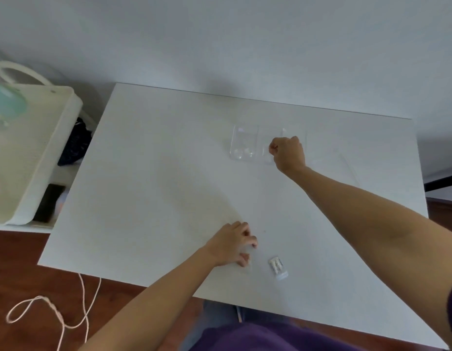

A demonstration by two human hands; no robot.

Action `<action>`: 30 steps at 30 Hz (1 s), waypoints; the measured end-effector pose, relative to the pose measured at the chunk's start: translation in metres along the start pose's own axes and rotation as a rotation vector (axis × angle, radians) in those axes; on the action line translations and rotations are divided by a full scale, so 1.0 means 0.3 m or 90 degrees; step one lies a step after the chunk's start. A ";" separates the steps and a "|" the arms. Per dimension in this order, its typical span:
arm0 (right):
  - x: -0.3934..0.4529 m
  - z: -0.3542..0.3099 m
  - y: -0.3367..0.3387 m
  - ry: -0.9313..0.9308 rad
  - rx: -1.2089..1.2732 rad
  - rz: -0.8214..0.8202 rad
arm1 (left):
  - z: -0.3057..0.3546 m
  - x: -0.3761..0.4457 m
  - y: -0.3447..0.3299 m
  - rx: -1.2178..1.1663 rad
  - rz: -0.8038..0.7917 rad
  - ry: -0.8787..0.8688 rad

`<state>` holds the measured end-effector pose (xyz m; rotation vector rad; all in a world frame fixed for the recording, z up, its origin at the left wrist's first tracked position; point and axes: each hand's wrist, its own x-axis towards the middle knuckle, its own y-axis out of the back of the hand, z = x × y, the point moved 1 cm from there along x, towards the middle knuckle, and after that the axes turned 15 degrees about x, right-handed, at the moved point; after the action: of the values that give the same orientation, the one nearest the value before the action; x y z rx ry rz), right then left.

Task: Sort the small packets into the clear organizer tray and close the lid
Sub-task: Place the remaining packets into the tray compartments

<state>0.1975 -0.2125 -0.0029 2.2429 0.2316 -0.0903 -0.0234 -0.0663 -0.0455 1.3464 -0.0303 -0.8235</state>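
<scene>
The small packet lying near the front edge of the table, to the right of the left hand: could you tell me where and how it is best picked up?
The small packet lies flat on the table, long axis running away from the person. I would come from above and pinch across its long side edges, near the middle. The left hand is closest; the right hand is busy at the clear organizer tray.

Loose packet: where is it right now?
Head view: the packet lies flat on the table near the front edge, just right of the left hand and apart from it, far from the tray.
</scene>
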 end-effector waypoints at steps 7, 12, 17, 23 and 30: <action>0.010 0.023 -0.027 0.034 -0.084 0.008 | -0.008 0.010 -0.002 0.020 0.028 -0.024; -0.024 0.029 -0.018 0.067 -0.062 0.059 | -0.008 0.024 0.006 -0.017 0.024 -0.016; -0.146 0.039 0.010 0.144 0.023 0.048 | -0.020 0.030 0.032 -0.167 0.023 0.050; -0.408 0.140 0.015 0.137 0.071 -0.246 | -0.079 0.075 0.122 -0.296 0.137 0.151; -0.620 0.264 -0.049 0.113 -0.075 -0.465 | -0.132 0.167 0.256 -0.307 0.224 0.209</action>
<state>0.0135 -0.2901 -0.0370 1.9471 1.1125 -0.2567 0.0702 -0.0604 -0.0114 0.9636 0.1749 -0.2775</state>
